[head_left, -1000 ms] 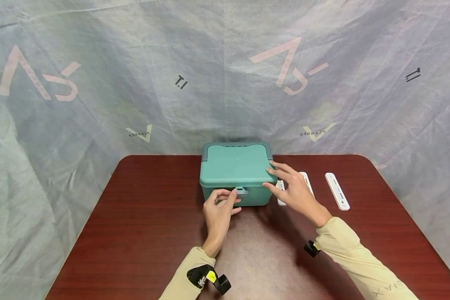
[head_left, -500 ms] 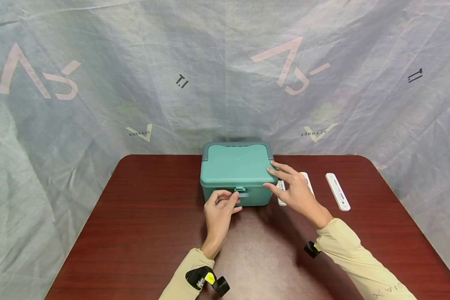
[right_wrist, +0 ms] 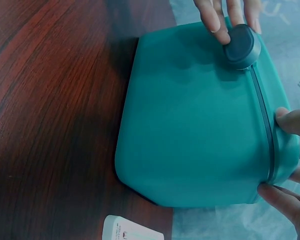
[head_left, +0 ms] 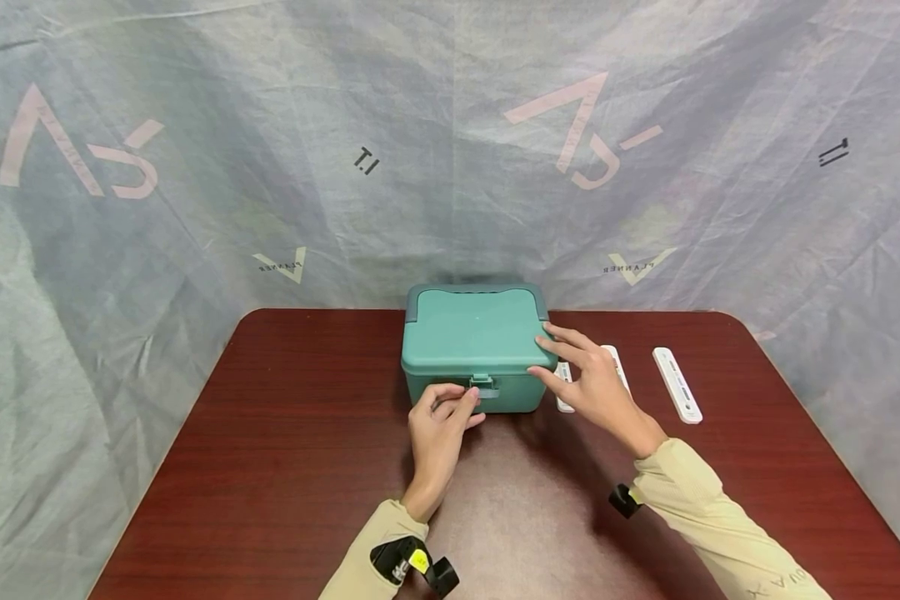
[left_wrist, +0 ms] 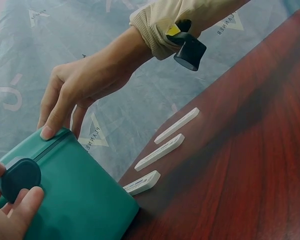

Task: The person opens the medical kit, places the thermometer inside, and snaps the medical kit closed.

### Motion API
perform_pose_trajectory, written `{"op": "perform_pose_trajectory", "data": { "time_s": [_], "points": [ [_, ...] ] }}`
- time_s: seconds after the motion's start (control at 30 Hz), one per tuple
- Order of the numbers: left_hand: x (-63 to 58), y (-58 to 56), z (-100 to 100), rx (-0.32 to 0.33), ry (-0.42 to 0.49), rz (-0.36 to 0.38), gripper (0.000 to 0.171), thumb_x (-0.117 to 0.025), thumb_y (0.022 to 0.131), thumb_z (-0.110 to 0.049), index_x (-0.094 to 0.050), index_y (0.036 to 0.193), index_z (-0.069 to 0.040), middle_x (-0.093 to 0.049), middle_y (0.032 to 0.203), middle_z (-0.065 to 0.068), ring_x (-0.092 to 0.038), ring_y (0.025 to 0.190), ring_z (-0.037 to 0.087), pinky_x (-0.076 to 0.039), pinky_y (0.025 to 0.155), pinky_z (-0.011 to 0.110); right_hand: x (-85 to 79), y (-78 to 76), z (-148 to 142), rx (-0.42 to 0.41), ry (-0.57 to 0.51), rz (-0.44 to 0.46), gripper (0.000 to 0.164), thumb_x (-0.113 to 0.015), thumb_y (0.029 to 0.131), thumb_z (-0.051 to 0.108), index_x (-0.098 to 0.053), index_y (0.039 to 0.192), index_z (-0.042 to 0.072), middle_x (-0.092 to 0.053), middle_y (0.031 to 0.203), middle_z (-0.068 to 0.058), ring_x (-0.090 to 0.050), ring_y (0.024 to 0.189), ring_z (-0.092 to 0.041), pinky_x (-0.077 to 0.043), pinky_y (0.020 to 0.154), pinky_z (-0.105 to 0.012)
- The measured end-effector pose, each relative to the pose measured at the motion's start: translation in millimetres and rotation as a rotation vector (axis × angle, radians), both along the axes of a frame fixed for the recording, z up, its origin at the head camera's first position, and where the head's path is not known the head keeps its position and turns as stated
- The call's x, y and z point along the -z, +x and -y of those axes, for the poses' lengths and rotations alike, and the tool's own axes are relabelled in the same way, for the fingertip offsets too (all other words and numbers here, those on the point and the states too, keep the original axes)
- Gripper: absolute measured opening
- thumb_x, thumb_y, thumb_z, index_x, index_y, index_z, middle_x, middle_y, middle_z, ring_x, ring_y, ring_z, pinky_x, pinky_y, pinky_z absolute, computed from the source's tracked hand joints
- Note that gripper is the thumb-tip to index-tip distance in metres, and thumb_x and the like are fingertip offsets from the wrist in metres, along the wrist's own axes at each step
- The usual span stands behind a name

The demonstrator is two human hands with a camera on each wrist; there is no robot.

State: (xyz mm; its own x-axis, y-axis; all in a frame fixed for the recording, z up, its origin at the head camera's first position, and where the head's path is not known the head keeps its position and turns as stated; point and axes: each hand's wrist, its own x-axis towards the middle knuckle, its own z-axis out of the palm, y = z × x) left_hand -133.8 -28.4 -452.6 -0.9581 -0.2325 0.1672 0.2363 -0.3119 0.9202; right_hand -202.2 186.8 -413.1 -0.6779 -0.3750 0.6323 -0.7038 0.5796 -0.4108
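A teal storage box (head_left: 474,329) with its lid down stands at the table's back edge. On its front is a grey-teal latch (head_left: 489,393), tilted out from the box; in the left wrist view the latch (left_wrist: 20,181) looks rounded and dark. My left hand (head_left: 437,429) pinches the latch's left end between thumb and fingers. Spread over the lid's front right corner, my right hand (head_left: 598,390) touches it with fairly straight fingers. In the right wrist view its thumb lies on the lid (right_wrist: 282,150) near the seam, and another finger touches the corner.
Several slim white printed strips lie right of the box: one (head_left: 677,385) farthest right, another (head_left: 615,367) partly behind my right hand, a third (head_left: 565,393) beside the box. A grey printed cloth (head_left: 450,150) hangs behind the reddish-brown table (head_left: 292,450).
The latch has swung outward and down from the lid edge, my left fingertips lowering slightly with it. The right hand has stayed on the lid corner.
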Motion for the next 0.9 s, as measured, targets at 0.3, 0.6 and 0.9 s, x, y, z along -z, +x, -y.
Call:
{"op": "perform_pose_trajectory", "data": {
  "time_s": [0.3, 0.6, 0.9],
  "points": [
    [2.3, 0.8, 0.0, 0.009, 0.019, 0.009, 0.029, -0.073, 0.083, -0.006, -0.056, 0.098, 0.012, -0.058, 0.093, 0.025, -0.067, 0.075, 0.021, -0.057, 0.068, 0.043, 0.8, 0.4, -0.1, -0.002, -0.005, -0.008, 0.049, -0.082, 0.074, 0.017, -0.066, 0.118, 0.0, -0.056, 0.13, -0.017, -0.062, 0.104, -0.028, -0.055, 0.073, -0.042],
    [4.5, 3.2, 1.9, 0.021, 0.014, 0.0, 0.033, -0.074, 0.083, -0.008, -0.056, 0.101, 0.014, -0.061, 0.09, 0.027, -0.068, 0.074, 0.024, -0.057, 0.068, 0.043, 1.5, -0.6, -0.1, 0.007, 0.0, -0.008, 0.049, -0.082, 0.075, 0.018, -0.066, 0.118, 0.001, -0.056, 0.13, -0.016, -0.064, 0.099, -0.024, -0.051, 0.064, -0.034],
    [6.9, 4.6, 3.1, 0.027, 0.014, -0.024, 0.029, -0.072, 0.083, -0.003, -0.057, 0.102, 0.013, -0.064, 0.087, 0.031, -0.067, 0.079, 0.034, -0.057, 0.067, 0.043, 1.9, -0.3, 0.1, 0.014, 0.002, 0.003, 0.05, -0.081, 0.075, 0.018, -0.066, 0.119, 0.001, -0.055, 0.131, -0.015, -0.06, 0.109, -0.028, -0.053, 0.076, -0.041]
  ]
}}
